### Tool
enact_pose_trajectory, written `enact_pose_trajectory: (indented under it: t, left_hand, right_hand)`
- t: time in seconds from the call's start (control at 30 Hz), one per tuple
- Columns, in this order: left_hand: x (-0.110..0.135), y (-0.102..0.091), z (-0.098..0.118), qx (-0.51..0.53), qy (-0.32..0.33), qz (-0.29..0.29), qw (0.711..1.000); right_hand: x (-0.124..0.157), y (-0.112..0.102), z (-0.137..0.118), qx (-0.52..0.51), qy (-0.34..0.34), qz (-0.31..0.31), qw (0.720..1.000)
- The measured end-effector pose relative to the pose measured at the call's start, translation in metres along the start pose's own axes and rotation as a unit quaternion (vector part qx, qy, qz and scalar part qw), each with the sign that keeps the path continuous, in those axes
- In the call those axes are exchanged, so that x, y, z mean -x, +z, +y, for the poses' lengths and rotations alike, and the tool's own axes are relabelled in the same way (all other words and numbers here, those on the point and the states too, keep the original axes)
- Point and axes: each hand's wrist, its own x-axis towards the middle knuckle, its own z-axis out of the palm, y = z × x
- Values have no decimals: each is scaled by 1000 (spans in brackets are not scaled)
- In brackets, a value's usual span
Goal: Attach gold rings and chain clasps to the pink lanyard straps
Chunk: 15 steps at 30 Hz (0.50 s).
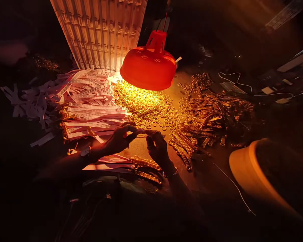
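My left hand (121,137) and my right hand (156,146) meet in front of me, both pinched on a short gold chain piece (141,133) held between them. A wristwatch sits on my left wrist and a bangle on my right. Just beyond my fingers lies a lit heap of small gold rings (143,106). Below my hands rest finished gold chain lengths (146,168) on white paper strips (111,163).
A red lamp shade (148,65) hangs low over the rings. White paper strips (88,101) pile up at the left, gold chain bundles (207,114) at the right. A ribbed white panel (101,30) stands behind. An orange tub rim (249,171) sits at the lower right, with a thin white wire (232,183) beside it.
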Motion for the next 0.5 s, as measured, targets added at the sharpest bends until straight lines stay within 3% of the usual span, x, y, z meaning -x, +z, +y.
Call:
enact_pose_trajectory:
  t: [0.13, 0.23, 0.33, 0.4, 0.5]
  left_hand:
    - [-1, 12, -21, 50, -130, -30, 990]
    - [-4, 10, -35, 158, -167, -82, 970]
    - [-7, 10, -50, 244, -216, -139, 935]
    - [-8, 11, -59, 260, -259, -129, 921]
    - [-10, 13, -67, 290, -279, -41, 914]
  right_hand:
    - [-2, 29, -15, -45, 56, -17, 997]
    - [-4, 45, -15, -89, 119, -22, 989]
    - [-9, 54, -17, -141, 137, -39, 980]
    - [-16, 57, -21, -150, 132, -51, 978]
    - [-24, 55, -27, -135, 122, -76, 980]
